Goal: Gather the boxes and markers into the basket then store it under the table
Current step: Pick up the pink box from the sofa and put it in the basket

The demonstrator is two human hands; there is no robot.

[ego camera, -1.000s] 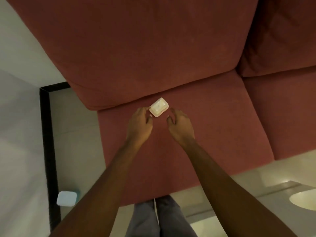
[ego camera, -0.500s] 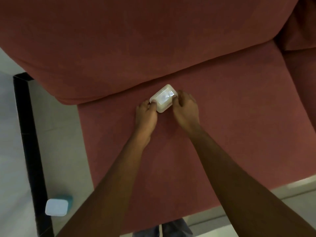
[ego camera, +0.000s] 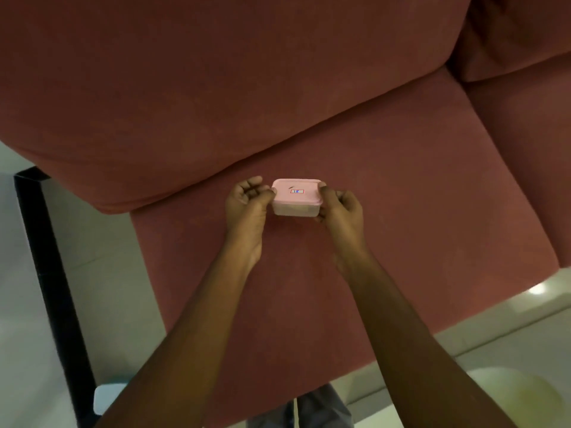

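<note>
Holding item: one small box (ego camera: pixel 296 197), pink lid with a small label, pale translucent base. You have it between both hands above the red sofa seat cushion (ego camera: pixel 401 186), close to the back cushion (ego camera: pixel 185 88). Your left hand (ego camera: pixel 247 202) presses curled fingers against its left end; your right hand (ego camera: pixel 341 208) clasps the right end, thumb on the lid's edge.

There is one view, from a camera worn on the person's head. It looks steeply down and forward, close over a red sofa seat (ego camera: pixel 386 217), with both forearms reaching up from the bottom edge and floor (ego camera: pixel 102 242) at left.
</note>
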